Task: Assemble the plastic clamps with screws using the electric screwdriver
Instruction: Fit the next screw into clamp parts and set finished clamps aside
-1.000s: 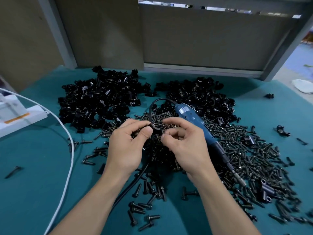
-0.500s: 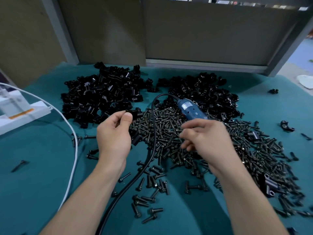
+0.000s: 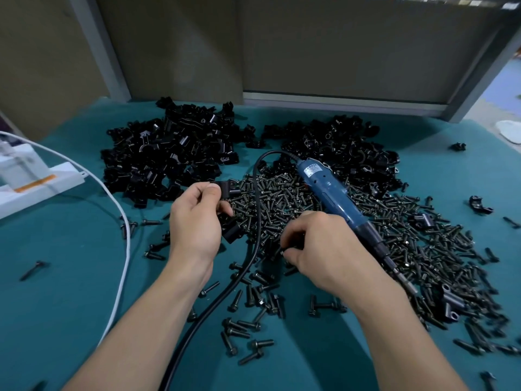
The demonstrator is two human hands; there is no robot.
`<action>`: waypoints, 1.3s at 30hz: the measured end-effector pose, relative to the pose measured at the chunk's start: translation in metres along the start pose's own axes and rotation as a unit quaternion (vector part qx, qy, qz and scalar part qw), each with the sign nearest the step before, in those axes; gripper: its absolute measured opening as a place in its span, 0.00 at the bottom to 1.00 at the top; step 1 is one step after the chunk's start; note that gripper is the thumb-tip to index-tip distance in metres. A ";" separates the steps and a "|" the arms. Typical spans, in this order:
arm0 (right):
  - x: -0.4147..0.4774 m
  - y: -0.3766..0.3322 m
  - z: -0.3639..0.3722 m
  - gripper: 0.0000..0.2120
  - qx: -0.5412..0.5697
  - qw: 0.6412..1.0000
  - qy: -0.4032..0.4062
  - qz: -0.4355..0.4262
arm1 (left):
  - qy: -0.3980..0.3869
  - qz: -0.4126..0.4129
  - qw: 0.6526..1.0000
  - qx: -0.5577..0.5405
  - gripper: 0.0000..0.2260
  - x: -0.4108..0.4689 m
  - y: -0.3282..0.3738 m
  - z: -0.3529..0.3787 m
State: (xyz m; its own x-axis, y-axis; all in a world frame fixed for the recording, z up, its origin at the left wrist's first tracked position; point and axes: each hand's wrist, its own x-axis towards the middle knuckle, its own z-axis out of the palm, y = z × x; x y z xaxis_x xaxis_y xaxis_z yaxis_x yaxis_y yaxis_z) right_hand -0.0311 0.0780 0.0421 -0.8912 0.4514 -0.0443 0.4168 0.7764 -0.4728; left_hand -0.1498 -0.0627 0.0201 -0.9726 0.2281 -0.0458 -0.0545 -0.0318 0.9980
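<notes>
Left hand (image 3: 197,224) pinches black plastic clamp (image 3: 227,189) at left edge of screw pile (image 3: 282,198). Right hand (image 3: 321,249), fingers curled, pinches screw (image 3: 279,251); clamp lies far-left of it. Electric screwdriver (image 3: 329,193) on pile, beside right hand, axis far-left to near-right.

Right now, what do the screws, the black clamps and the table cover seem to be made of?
Screws: likely dark-coated metal, small glints on heads.
Clamps: moulded black plastic, glossy highlights along edges.
Table cover: matte teal, no shine, perhaps felt or rubber mat; unclear.
</notes>
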 end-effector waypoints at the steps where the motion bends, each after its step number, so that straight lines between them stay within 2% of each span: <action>1: 0.000 -0.002 0.002 0.06 -0.016 1.000 -0.003 -0.004 | -0.001 0.000 1.000 0.001 0.19 0.000 0.000 0.000; 3: 0.000 -0.004 0.006 0.09 -0.050 0.999 -0.012 -0.009 | -0.004 -0.001 1.000 0.002 0.17 0.001 0.000 0.000; 5: 0.001 -0.003 0.008 0.10 -0.036 0.999 -0.006 -0.010 | -0.006 -0.001 1.000 0.010 0.17 0.000 -0.001 0.000; 8: 0.003 0.003 0.001 0.11 0.152 0.987 0.049 0.004 | -0.019 0.000 0.999 0.027 0.20 -0.001 0.000 0.001; 10: 0.004 0.008 -0.008 0.12 0.310 0.949 0.058 0.014 | -0.036 0.002 0.999 0.033 0.20 -0.002 0.000 0.002; 13: 0.004 0.009 -0.008 0.16 0.449 0.891 0.049 0.046 | -0.073 0.009 0.997 0.037 0.20 -0.005 0.001 0.003; 18: 0.006 -0.002 0.001 0.06 0.667 0.740 0.034 0.085 | -0.131 0.032 0.990 0.044 0.21 -0.009 0.001 0.006; 19: 0.006 -0.003 0.003 0.05 0.683 0.725 0.037 0.081 | -0.139 0.030 0.989 0.041 0.21 -0.009 0.001 0.006; 21: 0.007 -0.005 0.007 0.05 0.677 0.731 0.060 0.064 | -0.155 0.031 0.987 0.030 0.20 -0.010 0.001 0.006; 26: 0.007 -0.007 0.014 0.12 0.599 0.792 0.117 0.000 | -0.184 0.052 0.981 0.029 0.20 -0.011 0.000 0.005; 32: 0.007 -0.010 0.017 0.11 0.574 0.807 0.141 -0.004 | -0.218 0.065 0.974 0.017 0.15 -0.009 0.000 0.003; 34: 0.007 -0.011 0.018 0.11 0.595 0.788 0.155 0.023 | -0.235 0.055 0.970 0.008 0.15 -0.008 0.000 0.004; 37: 0.008 -0.014 0.020 0.07 0.687 0.709 0.136 0.077 | -0.266 0.056 0.962 0.004 0.17 -0.007 0.000 0.004; 39: 0.008 -0.016 0.020 0.06 0.702 0.695 0.117 0.099 | -0.275 0.076 0.958 0.026 0.19 -0.006 -0.002 0.005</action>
State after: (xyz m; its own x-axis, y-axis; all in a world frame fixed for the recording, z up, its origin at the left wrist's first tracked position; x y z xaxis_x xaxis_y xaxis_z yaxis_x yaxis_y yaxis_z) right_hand -0.0481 0.0605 0.0317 -0.7197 0.6747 -0.1638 -0.2052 -0.4321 -0.8781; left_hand -0.1429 -0.0589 0.0187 -0.7014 0.7035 0.1149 0.1025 -0.0600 0.9929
